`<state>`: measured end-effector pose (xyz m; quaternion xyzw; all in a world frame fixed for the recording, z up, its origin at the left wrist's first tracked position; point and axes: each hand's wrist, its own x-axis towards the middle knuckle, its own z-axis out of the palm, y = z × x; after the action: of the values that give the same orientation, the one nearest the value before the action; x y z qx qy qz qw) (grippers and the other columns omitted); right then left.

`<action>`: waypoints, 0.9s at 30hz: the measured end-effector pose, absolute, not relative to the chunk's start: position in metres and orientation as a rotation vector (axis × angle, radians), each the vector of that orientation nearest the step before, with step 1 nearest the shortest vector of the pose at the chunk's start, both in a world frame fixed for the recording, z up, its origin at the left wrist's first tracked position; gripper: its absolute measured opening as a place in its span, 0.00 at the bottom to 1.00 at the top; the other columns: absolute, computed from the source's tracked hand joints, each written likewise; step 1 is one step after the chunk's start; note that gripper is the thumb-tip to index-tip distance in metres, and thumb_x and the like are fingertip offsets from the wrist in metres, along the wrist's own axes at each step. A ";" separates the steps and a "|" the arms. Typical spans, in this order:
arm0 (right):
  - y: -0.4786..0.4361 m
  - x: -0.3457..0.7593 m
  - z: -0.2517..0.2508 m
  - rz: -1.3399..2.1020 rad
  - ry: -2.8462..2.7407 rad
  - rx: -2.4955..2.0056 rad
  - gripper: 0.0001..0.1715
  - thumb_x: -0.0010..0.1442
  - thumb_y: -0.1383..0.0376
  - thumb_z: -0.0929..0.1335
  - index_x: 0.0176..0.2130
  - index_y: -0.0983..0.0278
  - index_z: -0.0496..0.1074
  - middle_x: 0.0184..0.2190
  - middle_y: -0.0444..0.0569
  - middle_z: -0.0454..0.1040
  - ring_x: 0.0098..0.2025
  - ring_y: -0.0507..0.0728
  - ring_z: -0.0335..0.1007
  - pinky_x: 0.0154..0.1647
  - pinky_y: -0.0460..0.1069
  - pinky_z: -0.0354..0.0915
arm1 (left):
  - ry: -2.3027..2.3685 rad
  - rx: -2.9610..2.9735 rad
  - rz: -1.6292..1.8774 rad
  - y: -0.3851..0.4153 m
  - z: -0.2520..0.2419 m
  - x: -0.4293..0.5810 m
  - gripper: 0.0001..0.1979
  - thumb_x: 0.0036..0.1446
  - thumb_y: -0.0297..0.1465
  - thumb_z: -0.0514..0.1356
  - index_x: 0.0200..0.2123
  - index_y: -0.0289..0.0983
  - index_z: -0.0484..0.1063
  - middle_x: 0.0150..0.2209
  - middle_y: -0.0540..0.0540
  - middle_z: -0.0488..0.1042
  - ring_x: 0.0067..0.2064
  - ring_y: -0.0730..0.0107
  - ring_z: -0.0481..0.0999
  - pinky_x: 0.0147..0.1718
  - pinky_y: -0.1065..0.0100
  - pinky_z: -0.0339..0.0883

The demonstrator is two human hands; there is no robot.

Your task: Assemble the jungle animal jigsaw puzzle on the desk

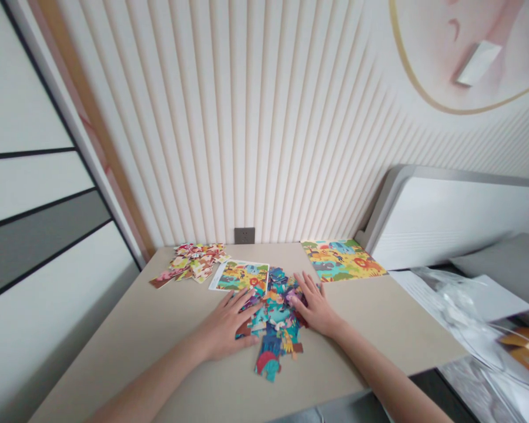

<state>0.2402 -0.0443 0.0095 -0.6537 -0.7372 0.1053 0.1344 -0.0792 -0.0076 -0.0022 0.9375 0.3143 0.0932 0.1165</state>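
A heap of blue and multicoloured puzzle pieces [277,314] lies on the beige table [194,388] between my hands. My left hand [229,326] rests with spread fingers on the heap's left edge. On the right edge of the heap lies my right hand [315,305], its fingers also apart. Behind the heap is a small picture card [240,275] showing animals. The colourful animal puzzle picture [341,258] sits at the back right of the table. A second pile of pieces, pink, red and yellow [196,261], is at the back left.
A ribbed wall [247,117] with a dark socket [244,235] rises behind the table. To the right are a white headboard [458,217], clear plastic wrapping [461,299] and an orange box [526,352]. A white cabinet [39,282] stands at the left.
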 end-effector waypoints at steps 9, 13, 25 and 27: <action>-0.086 0.206 0.013 0.377 -2.444 -1.718 0.58 0.54 0.32 0.67 0.73 0.42 0.42 0.76 0.48 0.32 0.75 0.78 0.25 0.67 0.78 0.27 | 1.020 2.710 0.552 -0.009 -0.003 -0.076 0.26 0.70 0.46 0.52 0.68 0.52 0.61 0.74 0.47 0.46 0.71 0.47 0.55 0.67 0.45 0.54; -0.068 0.194 0.009 0.341 -2.393 -1.772 0.55 0.56 0.33 0.66 0.73 0.43 0.44 0.76 0.49 0.34 0.75 0.77 0.25 0.67 0.77 0.26 | 1.034 2.706 0.616 -0.006 -0.004 -0.075 0.28 0.70 0.45 0.52 0.70 0.48 0.58 0.74 0.45 0.49 0.70 0.47 0.57 0.67 0.47 0.55; -0.042 0.202 0.009 0.124 -2.274 -1.824 0.41 0.68 0.39 0.57 0.73 0.45 0.46 0.76 0.45 0.35 0.76 0.71 0.27 0.71 0.73 0.30 | 1.002 2.778 0.448 -0.005 -0.010 -0.078 0.46 0.60 0.60 0.55 0.73 0.46 0.47 0.74 0.41 0.47 0.74 0.48 0.46 0.70 0.45 0.42; -0.037 0.215 0.003 0.055 -2.149 -1.986 0.39 0.69 0.41 0.54 0.73 0.47 0.48 0.76 0.48 0.39 0.76 0.72 0.30 0.70 0.74 0.31 | 1.020 2.759 0.471 -0.001 -0.013 -0.073 0.40 0.64 0.57 0.53 0.73 0.46 0.49 0.74 0.42 0.49 0.73 0.50 0.48 0.70 0.47 0.45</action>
<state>0.2149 -0.0366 0.0027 -0.6748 -0.7300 0.0188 0.1072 -0.0734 -0.0008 -0.0128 0.9231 0.3414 0.1574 0.0812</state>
